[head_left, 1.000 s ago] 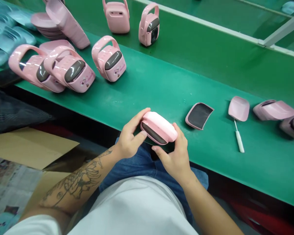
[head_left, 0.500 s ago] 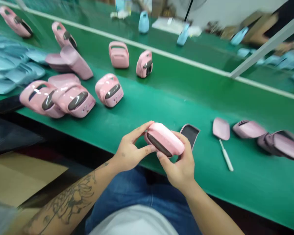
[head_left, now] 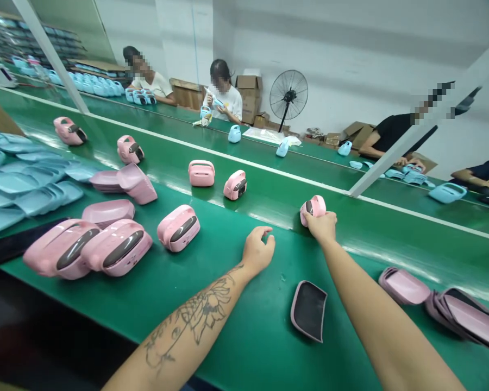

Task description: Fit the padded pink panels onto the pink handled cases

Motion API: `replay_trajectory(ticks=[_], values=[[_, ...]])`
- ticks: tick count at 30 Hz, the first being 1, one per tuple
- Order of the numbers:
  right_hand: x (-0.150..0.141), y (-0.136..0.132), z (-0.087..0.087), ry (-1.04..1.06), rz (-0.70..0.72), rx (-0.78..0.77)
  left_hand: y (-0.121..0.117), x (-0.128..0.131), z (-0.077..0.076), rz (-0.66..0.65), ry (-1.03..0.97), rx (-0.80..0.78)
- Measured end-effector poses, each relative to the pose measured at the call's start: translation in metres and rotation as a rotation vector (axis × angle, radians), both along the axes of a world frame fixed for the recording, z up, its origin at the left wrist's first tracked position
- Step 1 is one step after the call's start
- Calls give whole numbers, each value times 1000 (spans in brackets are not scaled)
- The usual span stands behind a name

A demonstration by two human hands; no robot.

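Observation:
My right hand [head_left: 321, 224] is stretched far forward and is closed around a small pink case [head_left: 313, 208] that stands on the green belt [head_left: 248, 304]. My left hand [head_left: 259, 248] hovers over the belt to the left of it, fingers loosely curled, holding nothing. A pink shell part with a dark inside [head_left: 308, 309] lies on the belt between my forearms. My left forearm carries a tattoo.
Pink cases [head_left: 178, 227] and two bigger ones [head_left: 116, 253] lie at the left, with stacked pink shells [head_left: 118, 182] and blue shells [head_left: 20, 182] behind. More pink shells [head_left: 456, 307] lie at the right. Other people sit at the far belt by a fan [head_left: 288, 96].
Both hands left my lap and reached forward. The right hand carried the pink case out onto the belt; the left hand let go of it. The view rose from my lap to the room.

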State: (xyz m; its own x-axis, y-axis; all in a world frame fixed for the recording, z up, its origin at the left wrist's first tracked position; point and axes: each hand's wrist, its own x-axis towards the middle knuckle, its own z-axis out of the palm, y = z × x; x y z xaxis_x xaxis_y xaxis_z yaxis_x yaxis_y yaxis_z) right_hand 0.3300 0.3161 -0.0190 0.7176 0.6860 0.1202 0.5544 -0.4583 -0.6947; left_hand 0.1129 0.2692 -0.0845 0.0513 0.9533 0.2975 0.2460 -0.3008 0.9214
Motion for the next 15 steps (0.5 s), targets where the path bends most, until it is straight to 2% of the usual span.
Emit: replay_trajectory(ticks=[2,4,7,9,12,15], values=[[4,-11,-2,-61,46,-1,10,-6,5,94,-7,7],[8,-33,2,-124,146,4,30,-13,14,236,-19,-9],[16,-82,13,-161,430,-60,71,-27,28,466,-28,-53],[18,-120,19,-147,639,-157,96,-37,35,559,-22,-64],[15,-163,22,-151,822,-284,123,-50,45,616,-12,-81],[10,-180,20,-210,859,-346,135,-54,57,582,9,-113]])
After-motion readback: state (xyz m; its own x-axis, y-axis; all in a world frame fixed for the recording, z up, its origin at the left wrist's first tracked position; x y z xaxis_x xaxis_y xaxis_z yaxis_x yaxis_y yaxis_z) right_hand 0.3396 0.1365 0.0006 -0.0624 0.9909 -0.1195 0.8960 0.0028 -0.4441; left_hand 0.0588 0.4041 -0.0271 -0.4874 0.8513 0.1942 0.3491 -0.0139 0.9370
